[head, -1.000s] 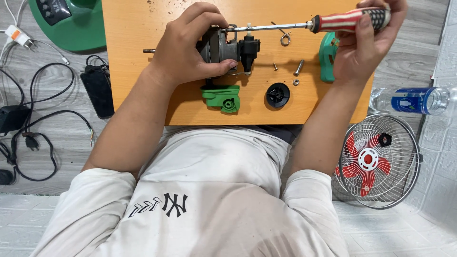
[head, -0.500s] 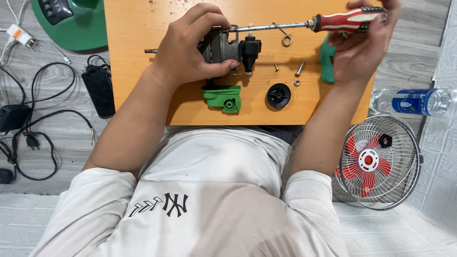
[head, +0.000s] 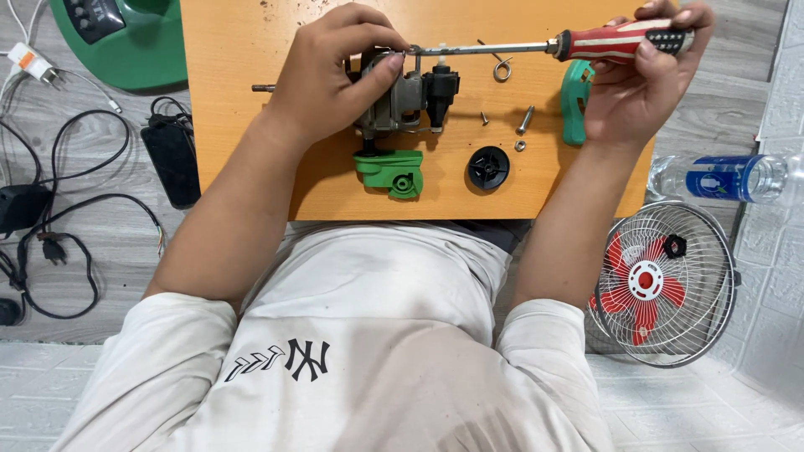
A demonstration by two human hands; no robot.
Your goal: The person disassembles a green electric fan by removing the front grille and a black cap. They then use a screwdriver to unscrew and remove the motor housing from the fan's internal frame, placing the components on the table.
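My left hand (head: 335, 79) grips a grey fan motor (head: 406, 96) with a black end part, holding it on the orange board (head: 251, 125). My right hand (head: 641, 79) holds a red-handled screwdriver (head: 620, 40) level, its long shaft reaching left so the tip meets the top of the motor by my left fingers. A green plastic bracket (head: 391, 170) lies just below the motor, a black round cap (head: 488, 166) to its right. Loose screws (head: 524, 120) and a wire clip (head: 502, 69) lie between my hands. A green curved piece (head: 574, 100) sits under my right hand.
A green fan base (head: 126, 42) stands at the top left. Black cables and a plug (head: 50, 243) and a black adapter (head: 172, 159) lie on the floor at left. At right are a fan grille with red blades (head: 657, 280) and a plastic bottle (head: 724, 177).
My right hand has shifted slightly on the screwdriver handle, which has turned a little. My left hand still holds the motor in the same place.
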